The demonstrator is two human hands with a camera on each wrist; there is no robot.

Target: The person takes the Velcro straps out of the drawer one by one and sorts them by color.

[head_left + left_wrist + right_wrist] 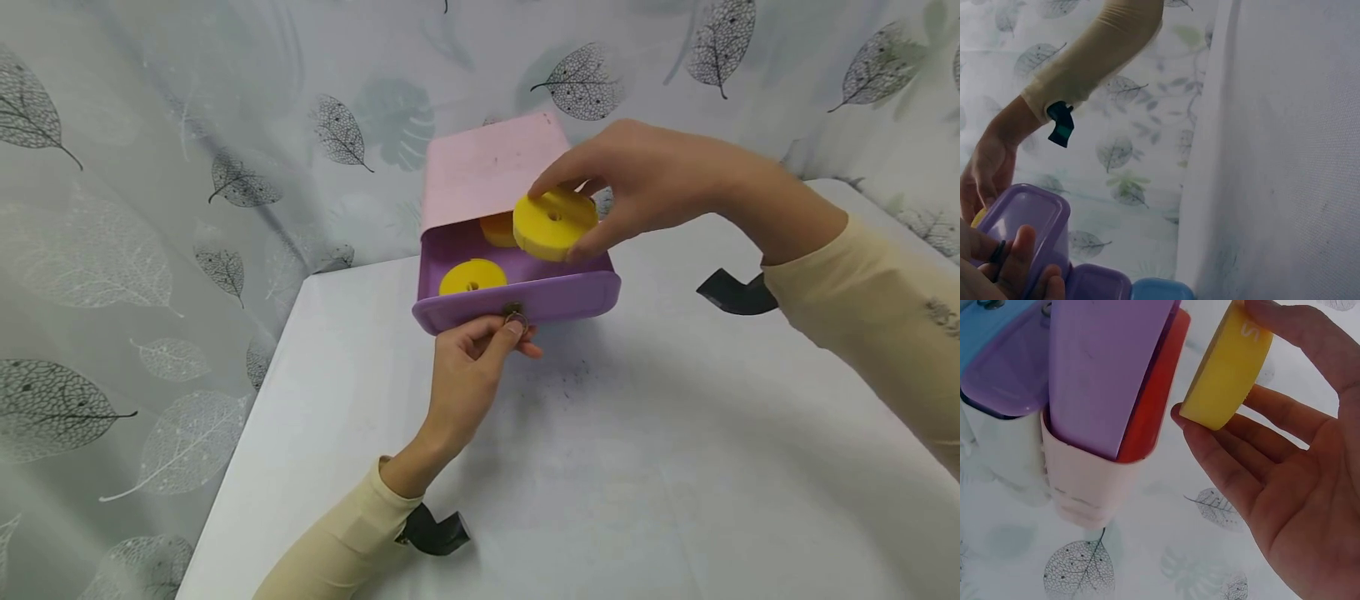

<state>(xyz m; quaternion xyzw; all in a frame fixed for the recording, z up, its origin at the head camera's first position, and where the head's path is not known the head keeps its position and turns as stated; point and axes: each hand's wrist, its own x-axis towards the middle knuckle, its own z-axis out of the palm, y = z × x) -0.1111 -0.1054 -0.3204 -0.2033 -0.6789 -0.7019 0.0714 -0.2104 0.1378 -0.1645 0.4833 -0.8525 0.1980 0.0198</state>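
A pink drawer cabinet [491, 171] stands at the back of the white table with its purple drawer [555, 298] pulled out. My left hand [467, 375] pinches the small ring pull [516, 319] on the drawer's front. Above the drawer's right side, my right hand [652, 179] holds a yellow disc [551, 233] with a hole in its middle, between thumb and fingers. White marking shows on the disc's rim in the right wrist view. Inside the drawer lie another yellow disc [472, 273] at the front left and an orange round piece [497, 229] farther back, partly hidden.
Lower drawers, one purple [1097, 284] and one blue [1163, 289], show below the pulled-out one in the left wrist view. Leaf-patterned curtain [337, 83] hangs behind and left of the white table [637, 467]. Black curved pieces [438, 533] sit by both sleeves.
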